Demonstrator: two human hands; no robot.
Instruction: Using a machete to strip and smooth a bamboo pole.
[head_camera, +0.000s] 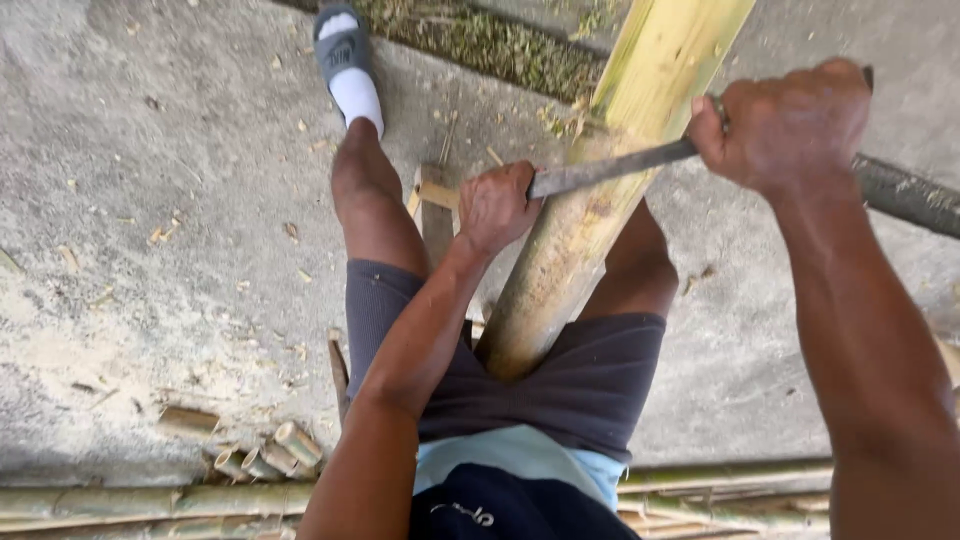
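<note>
Thick bamboo pole (590, 200) runs between the knees toward 1 o'clock; looks heavy, stiff and slick. Both hands clench a long blade (610, 168) laid across it: left hand (497, 205) at 9 o'clock, right hand (785, 125) at 3 o'clock.

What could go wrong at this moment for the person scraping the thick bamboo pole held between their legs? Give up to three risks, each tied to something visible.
1. The left hand grips one end of the blade where it crosses the bamboo pole; a slip might cut the fingers.
2. The right hand holds the other end; a jerk toward the body could bring the blade near the bare thighs.
3. Cut bamboo pieces lie near the feet, a possible tripping hazard.
</note>
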